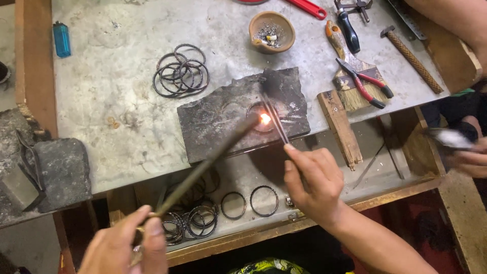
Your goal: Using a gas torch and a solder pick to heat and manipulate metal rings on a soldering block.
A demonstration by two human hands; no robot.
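At the lower left of the frame the left hand (124, 243) is gripping a torch (203, 170), its grip pressed around the handle end. The long dark tube is slanting up toward the centre, where a small flame (265, 118) is burning on a dark block (218, 119) lying on the table (111, 96). The right hand (310, 180), lower centre-right, is pinching tweezers (274, 116); their thin legs are reaching up across the block, passing just beside the flame. A ring (261, 122) is lying on the block around the glow, though its outline is blurred.

Above and left of the block a pile of bangles (180, 71) is resting on the table. More bangles (200, 218) are lying in the open drawer (264, 175) at the lower centre. At the upper left a blue lighter (62, 39) is lying. Toward the upper right sit a clay bowl (272, 32), red-handled pliers (366, 82), a brush (350, 76) and a hammer (411, 58). At the right edge another person's hand (469, 157) is holding something pale.
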